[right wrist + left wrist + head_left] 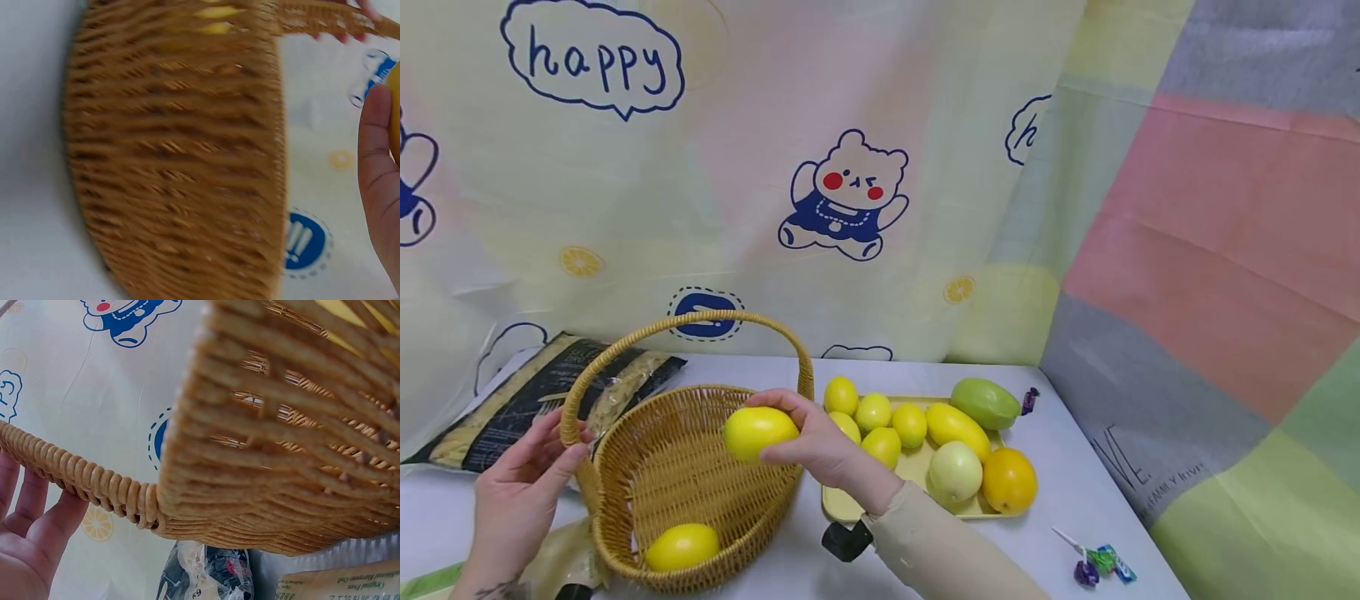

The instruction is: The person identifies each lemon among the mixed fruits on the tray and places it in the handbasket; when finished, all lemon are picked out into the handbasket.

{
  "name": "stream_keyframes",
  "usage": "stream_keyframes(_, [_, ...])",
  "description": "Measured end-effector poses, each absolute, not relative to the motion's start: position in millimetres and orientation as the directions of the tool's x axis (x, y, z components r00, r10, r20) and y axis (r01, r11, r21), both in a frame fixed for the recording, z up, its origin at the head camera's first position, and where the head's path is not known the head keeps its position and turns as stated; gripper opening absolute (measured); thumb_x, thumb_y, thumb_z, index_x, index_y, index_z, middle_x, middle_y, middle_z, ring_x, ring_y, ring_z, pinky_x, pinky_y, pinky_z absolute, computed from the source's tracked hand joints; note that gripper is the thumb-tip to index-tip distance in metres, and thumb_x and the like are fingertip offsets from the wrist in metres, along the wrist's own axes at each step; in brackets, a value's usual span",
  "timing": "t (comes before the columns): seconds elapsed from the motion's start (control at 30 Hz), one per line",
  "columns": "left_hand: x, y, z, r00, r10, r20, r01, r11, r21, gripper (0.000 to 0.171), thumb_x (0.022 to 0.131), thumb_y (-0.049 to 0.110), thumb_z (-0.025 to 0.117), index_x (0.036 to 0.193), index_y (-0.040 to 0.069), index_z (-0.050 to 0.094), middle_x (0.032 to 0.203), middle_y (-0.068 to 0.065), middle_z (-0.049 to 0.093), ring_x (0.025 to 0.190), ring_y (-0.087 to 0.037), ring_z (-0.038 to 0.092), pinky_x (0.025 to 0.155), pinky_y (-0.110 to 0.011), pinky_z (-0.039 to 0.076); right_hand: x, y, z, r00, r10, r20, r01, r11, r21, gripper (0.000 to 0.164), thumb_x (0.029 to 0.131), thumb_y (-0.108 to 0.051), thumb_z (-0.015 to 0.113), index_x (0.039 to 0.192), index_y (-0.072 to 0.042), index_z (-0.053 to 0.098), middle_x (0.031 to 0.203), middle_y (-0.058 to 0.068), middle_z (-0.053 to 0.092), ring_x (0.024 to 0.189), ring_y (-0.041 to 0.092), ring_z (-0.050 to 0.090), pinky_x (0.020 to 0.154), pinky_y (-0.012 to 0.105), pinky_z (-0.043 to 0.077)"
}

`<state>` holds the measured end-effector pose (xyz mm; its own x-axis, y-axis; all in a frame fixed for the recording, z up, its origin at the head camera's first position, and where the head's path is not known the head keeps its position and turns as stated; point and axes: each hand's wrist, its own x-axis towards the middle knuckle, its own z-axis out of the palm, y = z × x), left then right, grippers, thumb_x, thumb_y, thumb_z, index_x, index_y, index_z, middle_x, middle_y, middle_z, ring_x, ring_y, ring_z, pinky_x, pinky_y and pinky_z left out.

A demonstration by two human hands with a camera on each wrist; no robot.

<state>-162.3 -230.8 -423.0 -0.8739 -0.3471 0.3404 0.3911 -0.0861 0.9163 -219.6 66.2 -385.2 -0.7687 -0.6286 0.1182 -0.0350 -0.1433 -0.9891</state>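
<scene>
- Head: the right hand (820, 440) grips a lemon (756, 433) between curled fingers and thumb, in front of the right part of the wicker basket (677, 471); the left hand (520, 496) holds the handle (707, 317) near its left foot; a second lemon (683, 547) lies in the basket's near end; right of it, a yellow tray (917, 468) bears small yellow fruits (908, 425), a pale round fruit (955, 472) and an orange (1010, 481); a black package (497, 408) lies to the left
- Left wrist: the left hand's fingers meet the handle; the woven wall fills the right side
- Right wrist: a digit touches the held lemon at the edge, grip mostly cut off; yellow shows through the weave
</scene>
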Motion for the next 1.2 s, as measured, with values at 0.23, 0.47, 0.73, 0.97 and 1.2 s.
stream_keyframes(0.23, [-169, -238, -434, -0.869, -0.338, 0.361, 0.395, -0.033, 0.918, 0.05, 0.083, -0.002, 0.064, 0.132, 0.002, 0.05, 0.096, 0.012, 0.069, 0.088, 0.0, 0.064, 0.071, -0.01, 0.051, -215, 29, -411, -0.724, -0.69, 0.009, -0.022, 0.011, -1.0, 0.049, 0.074, 0.007, 0.067, 0.121, -0.004, 0.054, 0.11, -0.007, 0.059, 0.088, 0.007, 0.054, 0.077, 0.022, 0.048])
stream_keyframes(0.47, [-172, -240, -437, -0.876, -0.33, 0.352, 0.381, -0.023, 0.924, 0.051, 0.084, 0.0, 0.064, 0.133, 0.004, 0.05, 0.097, 0.012, 0.069, 0.089, 0.001, 0.064, 0.071, -0.01, 0.051, -212, 14, -420, -0.729, -0.681, -0.068, -0.031, 0.131, -0.991, 0.045, 0.072, 0.006, 0.07, 0.114, -0.005, 0.06, 0.1, -0.01, 0.061, 0.081, 0.004, 0.055, 0.07, 0.021, 0.049])
stream_keyframes(0.73, [-168, -237, -433, -0.876, -0.337, 0.346, 0.372, -0.015, 0.928, 0.051, 0.085, 0.0, 0.063, 0.133, 0.005, 0.05, 0.097, 0.014, 0.068, 0.088, 0.002, 0.064, 0.071, -0.01, 0.051, -213, 10, -424, -0.793, -0.607, -0.055, 0.019, 0.066, -0.998, 0.041, 0.076, 0.007, 0.067, 0.115, -0.001, 0.059, 0.11, 0.001, 0.063, 0.098, 0.014, 0.06, 0.08, 0.022, 0.05])
stream_keyframes(0.97, [-160, -231, -421, -0.884, -0.328, 0.332, 0.36, -0.029, 0.932, 0.05, 0.085, -0.001, 0.062, 0.133, 0.007, 0.05, 0.095, 0.016, 0.067, 0.086, 0.004, 0.063, 0.07, -0.008, 0.05, -210, 14, -417, -0.825, -0.562, 0.06, -0.017, -0.082, -0.996, 0.04, 0.077, 0.009, 0.065, 0.115, 0.004, 0.056, 0.118, 0.02, 0.059, 0.108, 0.028, 0.058, 0.085, 0.025, 0.05])
stream_keyframes(1.2, [-172, -243, -440, -0.883, -0.323, 0.34, 0.357, 0.007, 0.934, 0.052, 0.085, 0.003, 0.064, 0.135, 0.008, 0.048, 0.099, 0.014, 0.067, 0.088, 0.003, 0.064, 0.071, -0.009, 0.051, -203, 32, -395, -0.845, -0.515, 0.143, -0.058, -0.177, -0.983, 0.044, 0.076, 0.009, 0.064, 0.119, 0.004, 0.053, 0.112, 0.007, 0.061, 0.106, 0.022, 0.058, 0.095, 0.036, 0.047])
